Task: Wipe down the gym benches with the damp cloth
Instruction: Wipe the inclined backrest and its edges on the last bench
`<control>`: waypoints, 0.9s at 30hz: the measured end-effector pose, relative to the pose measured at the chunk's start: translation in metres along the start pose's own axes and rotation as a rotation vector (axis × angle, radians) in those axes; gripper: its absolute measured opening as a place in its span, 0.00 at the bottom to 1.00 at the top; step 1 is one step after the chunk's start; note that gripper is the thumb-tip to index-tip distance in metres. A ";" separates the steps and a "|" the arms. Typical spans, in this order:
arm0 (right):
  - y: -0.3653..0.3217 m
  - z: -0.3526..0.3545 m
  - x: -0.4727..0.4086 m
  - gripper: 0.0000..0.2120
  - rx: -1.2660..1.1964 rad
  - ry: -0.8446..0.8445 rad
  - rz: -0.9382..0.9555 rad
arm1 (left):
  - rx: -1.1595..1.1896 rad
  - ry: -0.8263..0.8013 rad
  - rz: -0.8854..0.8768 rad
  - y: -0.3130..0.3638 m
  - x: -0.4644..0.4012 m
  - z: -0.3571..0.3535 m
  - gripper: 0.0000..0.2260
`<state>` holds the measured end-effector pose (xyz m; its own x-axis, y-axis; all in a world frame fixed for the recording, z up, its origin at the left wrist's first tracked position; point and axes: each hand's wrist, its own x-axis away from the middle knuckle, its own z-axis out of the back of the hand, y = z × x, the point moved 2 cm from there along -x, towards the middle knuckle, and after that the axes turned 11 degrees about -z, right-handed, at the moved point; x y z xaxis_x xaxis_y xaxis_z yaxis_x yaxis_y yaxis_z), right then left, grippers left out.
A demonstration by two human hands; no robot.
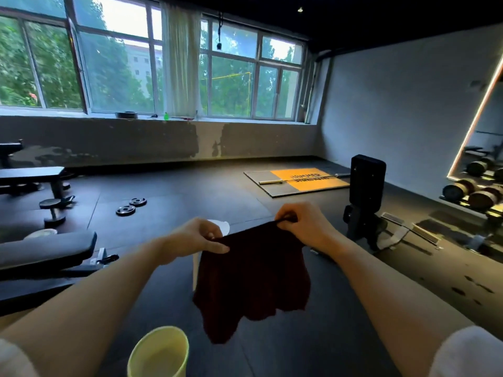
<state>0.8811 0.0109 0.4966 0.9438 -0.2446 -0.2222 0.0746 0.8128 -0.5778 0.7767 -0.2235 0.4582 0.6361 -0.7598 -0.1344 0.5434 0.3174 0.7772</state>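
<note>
1. Your left hand (200,238) pinches the left upper corner of the dark red cloth (251,278); thumb and fingers are clenched on the fabric.
2. Your right hand (302,223) pinches the right upper corner, bunching the edge between its fingertips; this grip is also closed on the cloth.
3. The cloth hangs spread between both hands, in the air above the dark floor, touching no bench.
4. A pale yellow bucket (159,352) stands below your left forearm. Its inside looks pale; you cannot tell whether it holds water.
5. A white container (221,227) shows partly behind the cloth and your left hand; its contents are hidden.
6. A padded black bench (46,250) sits at your left, apart from the cloth. A second flat bench (31,174) stands farther back.
7. Two weight plates (131,206) and a dumbbell (54,210) lie on the floor.
</note>
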 end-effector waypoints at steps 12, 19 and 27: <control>0.121 0.007 -0.255 0.08 -0.084 -0.059 -0.054 | -0.380 -0.130 0.099 -0.093 -0.230 0.081 0.17; 0.195 -0.063 -0.420 0.07 -0.065 -0.297 -0.013 | -0.406 -0.112 0.302 -0.190 -0.331 0.095 0.08; 0.249 -0.175 -0.579 0.06 0.009 -0.443 -0.035 | -0.535 -0.084 0.477 -0.317 -0.394 0.129 0.04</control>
<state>0.2971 0.2626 0.3435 0.9875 -0.0237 0.1561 0.1099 0.8134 -0.5713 0.2831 -0.0983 0.3437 0.8386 -0.5030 0.2090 0.4242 0.8438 0.3286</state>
